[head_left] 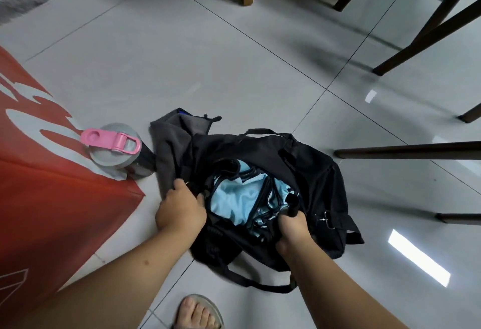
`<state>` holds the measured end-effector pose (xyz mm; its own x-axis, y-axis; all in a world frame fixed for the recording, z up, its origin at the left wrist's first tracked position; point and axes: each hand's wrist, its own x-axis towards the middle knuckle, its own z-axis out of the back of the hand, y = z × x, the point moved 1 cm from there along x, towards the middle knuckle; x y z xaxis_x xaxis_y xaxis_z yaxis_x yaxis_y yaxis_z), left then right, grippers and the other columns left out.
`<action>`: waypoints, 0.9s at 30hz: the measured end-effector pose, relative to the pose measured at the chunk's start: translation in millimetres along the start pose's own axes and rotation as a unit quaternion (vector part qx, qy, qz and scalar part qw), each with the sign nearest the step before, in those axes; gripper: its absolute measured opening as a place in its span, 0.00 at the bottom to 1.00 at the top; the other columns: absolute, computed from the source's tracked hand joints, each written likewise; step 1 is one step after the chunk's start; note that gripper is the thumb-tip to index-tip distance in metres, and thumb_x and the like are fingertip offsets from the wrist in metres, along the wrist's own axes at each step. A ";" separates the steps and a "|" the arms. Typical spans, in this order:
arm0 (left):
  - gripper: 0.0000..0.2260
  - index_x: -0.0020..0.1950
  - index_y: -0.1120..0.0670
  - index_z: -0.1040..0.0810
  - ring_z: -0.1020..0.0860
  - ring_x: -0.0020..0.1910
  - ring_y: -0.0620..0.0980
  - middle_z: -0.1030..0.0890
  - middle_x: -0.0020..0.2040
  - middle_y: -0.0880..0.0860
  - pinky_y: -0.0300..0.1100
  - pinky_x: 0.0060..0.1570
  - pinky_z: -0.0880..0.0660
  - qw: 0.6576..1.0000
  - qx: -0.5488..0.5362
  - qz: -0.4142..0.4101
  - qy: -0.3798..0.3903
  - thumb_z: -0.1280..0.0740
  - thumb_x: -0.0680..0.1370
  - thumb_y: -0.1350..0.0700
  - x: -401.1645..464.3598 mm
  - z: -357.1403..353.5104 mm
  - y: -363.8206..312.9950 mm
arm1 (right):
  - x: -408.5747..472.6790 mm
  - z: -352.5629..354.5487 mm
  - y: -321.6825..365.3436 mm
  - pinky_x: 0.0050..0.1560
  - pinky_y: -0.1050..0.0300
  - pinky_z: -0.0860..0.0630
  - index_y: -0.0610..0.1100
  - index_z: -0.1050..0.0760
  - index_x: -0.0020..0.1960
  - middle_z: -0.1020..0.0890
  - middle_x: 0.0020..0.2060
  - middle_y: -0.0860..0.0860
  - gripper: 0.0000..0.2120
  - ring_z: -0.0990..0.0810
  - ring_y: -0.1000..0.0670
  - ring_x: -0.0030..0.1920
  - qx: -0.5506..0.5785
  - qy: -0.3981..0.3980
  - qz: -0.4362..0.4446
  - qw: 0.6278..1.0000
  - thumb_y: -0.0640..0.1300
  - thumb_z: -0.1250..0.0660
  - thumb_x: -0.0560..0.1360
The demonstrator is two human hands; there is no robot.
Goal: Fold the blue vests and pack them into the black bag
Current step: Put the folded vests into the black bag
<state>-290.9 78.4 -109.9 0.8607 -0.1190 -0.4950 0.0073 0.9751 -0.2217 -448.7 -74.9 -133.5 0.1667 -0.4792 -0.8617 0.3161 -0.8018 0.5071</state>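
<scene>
The black bag [307, 172] lies open on the grey tiled floor. Light blue vests [234, 198] with dark trim fill its opening, bunched together. My left hand [181, 210] grips the left edge of the opening, fingers curled over the black fabric. My right hand [292, 229] grips the near right edge of the opening, fist closed on the rim. Both hands are on opposite sides of the blue cloth.
A grey garment [171, 141] lies against the bag's far left side. A bottle with a pink and grey lid [114, 146] stands beside a red bag [52, 211]. Dark furniture legs [406, 150] stand to the right. My sandalled foot [199, 313] is near the bottom edge.
</scene>
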 end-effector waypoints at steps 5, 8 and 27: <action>0.16 0.64 0.53 0.27 0.25 0.61 0.65 0.25 0.63 0.61 0.54 0.61 0.25 0.996 -0.045 0.060 0.052 0.32 0.78 0.50 4.8 -9.7 -3.5 | -6.9 -3.8 3.1 0.50 0.33 0.19 0.29 0.23 0.56 0.18 0.48 0.35 0.11 0.18 0.32 0.45 0.006 -0.015 -0.004 1.000 0.31 0.37 0.74; 0.23 0.70 0.49 0.30 0.33 0.69 0.69 0.35 0.72 0.64 0.60 0.70 0.32 0.968 -0.162 0.175 0.073 0.31 0.75 0.55 2.8 -23.3 -3.1 | -7.2 -4.5 3.3 0.43 0.41 0.21 0.30 0.25 0.55 0.22 0.41 0.38 0.12 0.23 0.37 0.37 0.017 -0.033 -0.015 0.999 0.31 0.41 0.73; 0.26 0.68 0.55 0.21 0.24 0.64 0.55 0.21 0.64 0.57 0.40 0.64 0.32 0.935 -0.327 -0.041 -0.128 0.39 0.75 0.75 -29.9 31.8 6.5 | 9.6 7.4 77.8 0.40 0.39 0.17 0.34 0.21 0.51 0.15 0.43 0.36 0.07 0.15 0.36 0.41 -0.143 -0.057 -0.019 0.988 0.37 0.30 0.76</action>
<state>-300.4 94.3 -69.8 0.9654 -0.0570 -0.2546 -0.1626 0.6315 -0.7581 -429.5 -144.5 -102.2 0.0487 -0.4999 -0.8647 0.5742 -0.6943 0.4338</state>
